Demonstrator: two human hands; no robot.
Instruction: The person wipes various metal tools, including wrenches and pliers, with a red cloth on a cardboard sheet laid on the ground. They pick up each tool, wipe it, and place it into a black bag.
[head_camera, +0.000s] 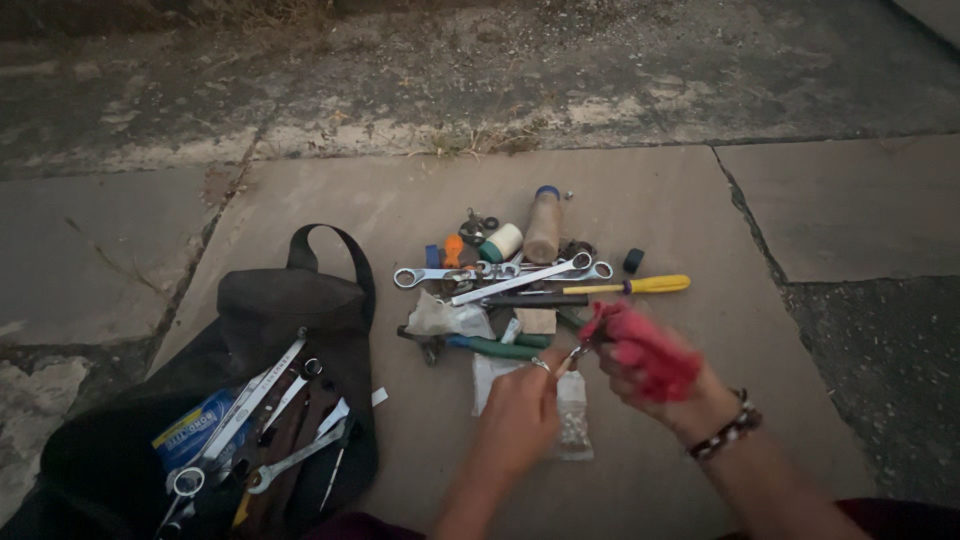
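Stone slab (640, 200) | hands (590, 385) pinch small shiny metal piece (572, 352), red cloth (640, 350).

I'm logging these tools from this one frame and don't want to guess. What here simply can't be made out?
- Small metal piece between the left hand and right hand, head view: too small, dim, motion-blurred.
- Right hand's grip: covered by a red cloth.
- Clear bag: partly behind the left hand; contents too small.
- Black tool bag: cut off by the bottom edge; inside dark.
- Tool pile: overlapping, small parts unclear.
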